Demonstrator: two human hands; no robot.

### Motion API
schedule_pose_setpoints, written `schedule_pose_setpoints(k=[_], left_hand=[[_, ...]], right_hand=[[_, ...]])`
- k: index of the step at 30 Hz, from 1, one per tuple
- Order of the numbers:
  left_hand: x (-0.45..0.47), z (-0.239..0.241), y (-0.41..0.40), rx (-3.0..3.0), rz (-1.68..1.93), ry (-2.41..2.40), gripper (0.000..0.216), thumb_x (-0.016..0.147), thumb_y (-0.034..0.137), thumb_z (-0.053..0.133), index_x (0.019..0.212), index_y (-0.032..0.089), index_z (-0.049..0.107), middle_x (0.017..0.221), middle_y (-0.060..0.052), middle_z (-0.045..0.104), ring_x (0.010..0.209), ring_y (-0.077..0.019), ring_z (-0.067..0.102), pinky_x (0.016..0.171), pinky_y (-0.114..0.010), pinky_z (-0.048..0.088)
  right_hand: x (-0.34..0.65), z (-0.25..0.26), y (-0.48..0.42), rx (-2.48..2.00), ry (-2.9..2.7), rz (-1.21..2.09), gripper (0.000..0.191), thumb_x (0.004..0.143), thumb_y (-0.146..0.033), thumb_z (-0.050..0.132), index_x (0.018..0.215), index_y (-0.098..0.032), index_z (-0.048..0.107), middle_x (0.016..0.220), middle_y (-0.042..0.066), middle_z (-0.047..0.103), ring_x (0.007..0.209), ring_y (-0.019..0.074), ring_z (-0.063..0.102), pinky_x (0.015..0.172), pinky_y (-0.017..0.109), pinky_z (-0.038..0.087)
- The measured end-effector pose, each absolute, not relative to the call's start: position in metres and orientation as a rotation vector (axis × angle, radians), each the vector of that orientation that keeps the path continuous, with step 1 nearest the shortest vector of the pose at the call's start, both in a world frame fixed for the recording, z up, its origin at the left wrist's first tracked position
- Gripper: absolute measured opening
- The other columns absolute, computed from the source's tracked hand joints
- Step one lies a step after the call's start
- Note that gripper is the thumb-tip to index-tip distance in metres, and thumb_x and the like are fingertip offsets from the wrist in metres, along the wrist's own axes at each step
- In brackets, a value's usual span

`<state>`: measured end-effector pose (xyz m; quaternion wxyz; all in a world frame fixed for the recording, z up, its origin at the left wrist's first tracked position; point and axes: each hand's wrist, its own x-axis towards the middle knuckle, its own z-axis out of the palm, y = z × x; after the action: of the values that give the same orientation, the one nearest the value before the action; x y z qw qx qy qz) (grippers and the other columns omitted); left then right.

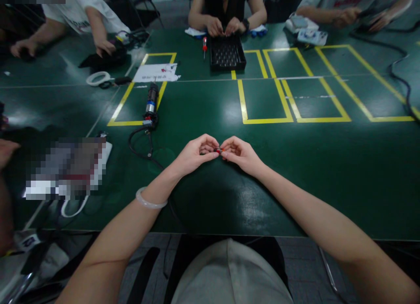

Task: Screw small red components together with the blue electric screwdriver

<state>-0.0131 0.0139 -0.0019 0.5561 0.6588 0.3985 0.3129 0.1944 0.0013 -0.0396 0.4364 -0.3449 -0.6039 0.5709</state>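
— While two hands meet over the green table, what might go wrong?
— A loose pinch, and the red part could drop and roll off. It sits between the fingertips of left hand and right hand, both clamped on it; screwdriver and black tray lie beyond

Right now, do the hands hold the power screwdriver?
No, the power screwdriver lies on the table, beyond the left hand and right hand.

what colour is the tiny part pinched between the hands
The small part between the left hand and right hand is red-orange with a dark end, head view.
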Motion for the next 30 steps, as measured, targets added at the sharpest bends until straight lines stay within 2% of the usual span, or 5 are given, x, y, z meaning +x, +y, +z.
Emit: schedule_pose_setpoints(k=[12,18,21,25,30], left_hand=[[-0.02,0.0,0.022,1.818,0.743,1.053,0.03,0.088,0.042,0.069,0.104,0.018,0.062,0.103,-0.008,0.069,0.097,-0.0206,0.067,0.091,-0.034,0.051],[-0.088,0.002,0.061,2.252,0.814,1.87,0.034,0.09,0.041,0.062,0.118,0.021,0.061,0.133,-0.012,0.059,0.127,-0.0322,0.051,0.108,-0.045,0.037],[-0.129,-0.004,0.078,2.04,0.86,2.284,0.045,0.084,0.048,0.066,0.12,0.02,0.06,0.135,-0.016,0.055,0.131,-0.0377,0.047,0.1,-0.047,0.036],[-0.157,-0.012,0.09,1.772,0.776,2.405,0.055,0.079,0.064,0.069,0.104,0.015,0.062,0.122,-0.014,0.061,0.129,-0.0366,0.05,0.089,-0.044,0.031],[-0.155,-0.01,0.094,1.67,0.673,2.503,0.06,0.082,0.059,0.071,0.114,0.01,0.058,0.123,-0.015,0.058,0.114,-0.0347,0.056,0.09,-0.045,0.038]], right_hand=[[0.196,-0.038,-0.001,-0.936,-1.715,1.162,0.017,0.085,-0.025,0.068,0.1,-0.02,0.061,0.088,0.002,0.069,0.074,0.0132,0.062,0.068,0.028,0.052],[0.196,-0.035,-0.002,-0.966,-1.765,1.138,0.016,0.085,-0.022,0.065,0.101,-0.02,0.061,0.084,0.001,0.066,0.071,0.0123,0.059,0.065,0.026,0.049],[0.195,-0.036,-0.002,-0.986,-1.787,1.143,0.016,0.085,-0.022,0.066,0.1,-0.02,0.061,0.081,0.0,0.065,0.068,0.0119,0.058,0.065,0.026,0.048],[0.195,-0.037,-0.003,-0.991,-1.798,1.161,0.017,0.084,-0.023,0.067,0.1,-0.02,0.062,0.081,-0.001,0.065,0.068,0.0119,0.059,0.065,0.026,0.048],[0.196,-0.036,-0.003,-1.001,-1.795,1.186,0.017,0.084,-0.025,0.069,0.099,-0.019,0.063,0.08,0.0,0.066,0.068,0.0124,0.059,0.065,0.027,0.048]])
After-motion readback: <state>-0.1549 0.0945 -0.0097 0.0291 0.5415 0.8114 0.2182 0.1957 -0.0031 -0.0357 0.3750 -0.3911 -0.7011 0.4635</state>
